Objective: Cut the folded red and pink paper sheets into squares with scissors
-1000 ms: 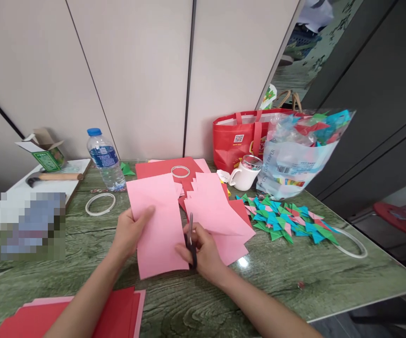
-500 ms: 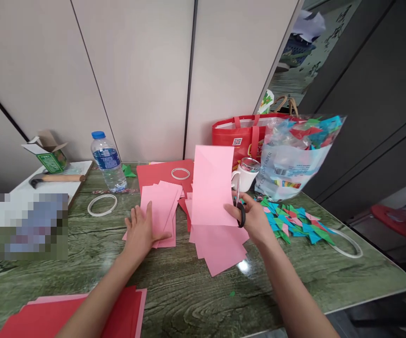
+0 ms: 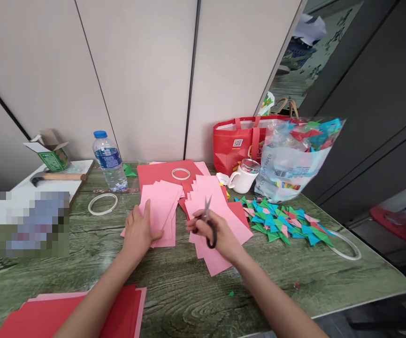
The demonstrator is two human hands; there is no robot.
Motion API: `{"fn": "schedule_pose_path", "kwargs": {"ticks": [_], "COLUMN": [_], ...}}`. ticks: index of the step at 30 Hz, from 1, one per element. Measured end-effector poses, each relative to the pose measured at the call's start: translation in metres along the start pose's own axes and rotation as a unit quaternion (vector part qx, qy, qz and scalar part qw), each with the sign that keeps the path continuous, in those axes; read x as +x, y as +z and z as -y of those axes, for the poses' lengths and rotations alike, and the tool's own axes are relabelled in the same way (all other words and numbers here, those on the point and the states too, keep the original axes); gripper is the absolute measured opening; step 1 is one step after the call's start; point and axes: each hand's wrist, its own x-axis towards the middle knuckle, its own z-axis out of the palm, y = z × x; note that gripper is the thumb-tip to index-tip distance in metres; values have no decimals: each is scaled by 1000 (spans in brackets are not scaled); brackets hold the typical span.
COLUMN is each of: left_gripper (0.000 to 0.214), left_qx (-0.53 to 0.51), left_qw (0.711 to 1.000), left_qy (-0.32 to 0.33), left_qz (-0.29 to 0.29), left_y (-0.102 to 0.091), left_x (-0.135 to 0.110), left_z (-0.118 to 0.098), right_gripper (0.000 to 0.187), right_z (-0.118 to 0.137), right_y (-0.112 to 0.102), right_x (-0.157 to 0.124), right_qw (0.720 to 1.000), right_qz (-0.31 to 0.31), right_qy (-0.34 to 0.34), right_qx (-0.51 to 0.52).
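Note:
My left hand (image 3: 140, 229) lies flat with fingers spread on a small stack of pink paper sheets (image 3: 162, 206) on the green table (image 3: 188, 300). Beside it my right hand (image 3: 214, 233) grips black-handled scissors (image 3: 209, 220), blades pointing up and away, over a second, fanned pile of pink sheets (image 3: 217, 253). Red sheets (image 3: 160, 172) lie under both piles, with a tape ring (image 3: 180, 173) on them.
A water bottle (image 3: 109, 161), a tape ring (image 3: 101, 203) and a hammer (image 3: 57, 177) sit at the left. A white mug (image 3: 242, 179), red bag (image 3: 238, 141), plastic bag of paper (image 3: 294, 157) and several folded coloured pieces (image 3: 283, 223) lie right. Red sheets (image 3: 118, 312) lie near me.
My right hand has laid the pink sheet it held up onto the fanned pile and come down over it with the scissors. My left hand stays flat on the left stack.

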Motion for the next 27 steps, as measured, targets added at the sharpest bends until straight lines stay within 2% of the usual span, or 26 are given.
{"fn": "schedule_pose_path", "kwargs": {"ticks": [2,3,7,10,12,14,17,19,23,25,27], "left_gripper": [80,82,93,100,100,100,103,103,104,106,109], "left_qx": [-7,-16,-92,-221,-364,-516,-677,-734,-783,-792,-793], "left_qw": [1000,1000,992,963,914,840,729,676,611,596,596], "left_qy": [-10,-16,-50,-63,-48,-17,32,53,79,83,82], "left_qz": [-5,-11,-75,-142,-172,-167,-91,-25,83,101,93], "left_y": [-2,-3,-7,-12,-17,-20,-24,-24,-22,-22,-22], "left_x": [-1,0,3,8,9,9,5,1,-6,-6,-4], "left_z": [-2,-3,-4,-4,-6,-10,-19,-26,-34,-33,-30], "right_gripper": [26,26,26,27,29,31,38,42,49,50,46], "right_z": [-9,-15,-38,-46,-47,-45,-42,-41,-41,-39,-33], "right_y": [15,18,11,5,5,9,15,20,26,26,23], "right_x": [3,5,14,18,18,16,13,11,11,13,15], "right_qw": [998,998,997,991,989,982,963,956,959,962,966], "right_qz": [51,49,-77,-130,-121,-86,-29,-5,-2,-10,-11], "right_qy": [14,16,-29,-36,-25,1,39,45,36,33,26], "right_qx": [42,40,-7,17,81,166,264,291,283,272,259]}}
